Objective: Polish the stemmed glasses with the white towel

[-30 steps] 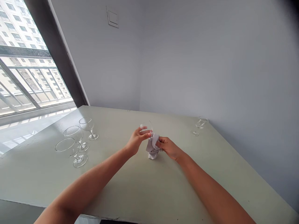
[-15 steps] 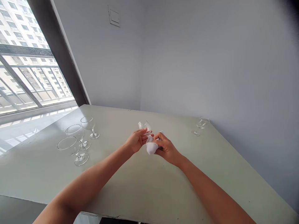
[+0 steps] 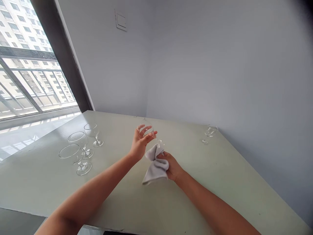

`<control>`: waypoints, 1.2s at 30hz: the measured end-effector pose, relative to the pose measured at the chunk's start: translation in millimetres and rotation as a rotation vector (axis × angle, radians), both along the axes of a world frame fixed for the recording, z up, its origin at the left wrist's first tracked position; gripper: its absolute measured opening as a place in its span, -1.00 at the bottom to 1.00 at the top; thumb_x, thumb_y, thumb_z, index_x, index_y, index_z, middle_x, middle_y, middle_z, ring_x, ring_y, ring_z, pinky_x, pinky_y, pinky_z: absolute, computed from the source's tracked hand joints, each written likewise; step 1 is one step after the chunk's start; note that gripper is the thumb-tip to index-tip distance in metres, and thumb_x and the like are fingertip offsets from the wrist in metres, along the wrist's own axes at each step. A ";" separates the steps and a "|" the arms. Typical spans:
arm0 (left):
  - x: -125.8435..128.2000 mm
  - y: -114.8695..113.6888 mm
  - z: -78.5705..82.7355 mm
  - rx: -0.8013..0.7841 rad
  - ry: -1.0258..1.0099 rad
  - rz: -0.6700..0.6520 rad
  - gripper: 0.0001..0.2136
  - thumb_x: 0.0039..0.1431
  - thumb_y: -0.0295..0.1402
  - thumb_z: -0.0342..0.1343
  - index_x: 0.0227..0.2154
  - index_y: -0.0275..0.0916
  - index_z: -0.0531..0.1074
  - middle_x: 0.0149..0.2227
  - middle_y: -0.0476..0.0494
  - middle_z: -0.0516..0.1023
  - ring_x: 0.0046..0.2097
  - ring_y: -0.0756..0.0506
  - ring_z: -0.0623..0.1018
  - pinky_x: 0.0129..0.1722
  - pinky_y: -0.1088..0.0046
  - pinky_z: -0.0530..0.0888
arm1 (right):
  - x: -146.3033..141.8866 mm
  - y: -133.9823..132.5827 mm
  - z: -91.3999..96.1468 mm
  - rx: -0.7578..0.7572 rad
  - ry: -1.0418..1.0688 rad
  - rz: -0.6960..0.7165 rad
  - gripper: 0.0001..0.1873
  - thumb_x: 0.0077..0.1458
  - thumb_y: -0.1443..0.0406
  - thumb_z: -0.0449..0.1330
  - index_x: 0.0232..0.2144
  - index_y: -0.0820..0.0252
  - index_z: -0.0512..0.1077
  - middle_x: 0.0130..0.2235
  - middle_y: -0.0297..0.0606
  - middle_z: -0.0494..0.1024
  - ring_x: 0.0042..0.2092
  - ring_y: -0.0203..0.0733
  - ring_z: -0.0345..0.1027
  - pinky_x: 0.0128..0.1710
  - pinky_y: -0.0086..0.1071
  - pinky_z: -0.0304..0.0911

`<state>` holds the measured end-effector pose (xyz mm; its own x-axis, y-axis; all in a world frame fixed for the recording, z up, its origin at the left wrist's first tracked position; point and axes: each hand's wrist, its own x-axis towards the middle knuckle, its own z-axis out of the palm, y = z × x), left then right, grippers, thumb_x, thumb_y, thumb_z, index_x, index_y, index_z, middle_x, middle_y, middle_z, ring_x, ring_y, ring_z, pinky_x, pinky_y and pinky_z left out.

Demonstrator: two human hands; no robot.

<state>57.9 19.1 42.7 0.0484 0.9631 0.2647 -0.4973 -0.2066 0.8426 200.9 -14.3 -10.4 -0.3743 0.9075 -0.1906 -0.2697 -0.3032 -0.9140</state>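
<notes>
A clear stemmed glass (image 3: 146, 130) is tilted above the middle of the table, its bowl held in the curled fingers of my left hand (image 3: 140, 142). Its foot points down and right toward my right hand (image 3: 172, 164). That hand is closed on a pale grey cloth (image 3: 156, 168), which touches the glass near its foot and hangs down in a loose fold. Part of the foot is hidden by the cloth.
At the left of the table (image 3: 117, 202) stand three stemmed glasses: a near one (image 3: 83, 168), a middle one (image 3: 78, 138) and a far one (image 3: 91, 130). Another glass (image 3: 210, 131) stands at the back right, near the wall (image 3: 232, 65). A window is at the left.
My left hand has turned and now wraps the bowl of the glass. My right hand has moved slightly down, and the cloth, bunched before, now hangs open below it.
</notes>
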 end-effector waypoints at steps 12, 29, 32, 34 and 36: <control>17.2 -11.6 -13.0 0.040 0.279 0.047 -0.47 -0.09 -0.32 0.22 -0.06 -0.10 0.11 0.03 -0.21 0.30 -0.02 -0.15 0.43 -0.06 0.23 0.37 | 19.4 23.5 33.8 0.882 -1.124 -0.183 -0.74 0.07 0.09 0.06 -0.28 0.04 0.44 -0.37 -0.27 0.43 -0.42 -0.24 0.26 -0.41 -0.38 0.06; -13.9 -30.2 -71.6 0.043 1.034 0.028 -0.62 0.03 -0.28 0.01 -0.03 -0.03 0.27 0.00 -0.06 0.39 0.04 -0.16 0.35 0.03 0.28 0.22 | 182.0 104.8 -16.8 0.187 -1.457 -0.705 -0.72 0.07 0.23 -0.02 -0.38 0.26 0.44 -0.36 -0.12 0.50 -0.31 -0.14 0.35 -0.45 -0.41 0.07; -12.4 -28.9 -71.7 0.069 1.044 0.042 -0.65 0.02 -0.29 0.01 -0.06 -0.04 0.30 -0.02 -0.05 0.41 0.02 -0.16 0.37 0.01 0.29 0.24 | 184.3 111.2 -23.1 0.157 -1.434 -0.717 -0.73 0.06 0.22 0.00 -0.40 0.25 0.44 -0.38 -0.14 0.50 -0.33 -0.16 0.35 -0.46 -0.42 0.07; -12.4 -28.9 -71.2 0.068 1.035 0.050 -0.66 0.01 -0.30 0.02 -0.09 -0.04 0.32 -0.04 -0.05 0.42 0.01 -0.16 0.38 0.00 0.30 0.25 | 183.9 115.8 -25.7 0.146 -1.418 -0.724 -0.75 0.05 0.22 0.02 -0.42 0.24 0.44 -0.39 -0.15 0.49 -0.34 -0.16 0.34 -0.45 -0.42 0.08; -12.4 -29.6 -70.7 0.050 1.016 0.056 -0.67 -0.01 -0.31 0.03 -0.11 -0.04 0.33 -0.05 -0.04 0.43 0.00 -0.16 0.39 -0.01 0.30 0.26 | 183.6 119.9 -26.5 0.141 -1.401 -0.736 -0.76 0.04 0.22 0.04 -0.44 0.24 0.43 -0.40 -0.15 0.48 -0.33 -0.16 0.34 -0.42 -0.41 0.09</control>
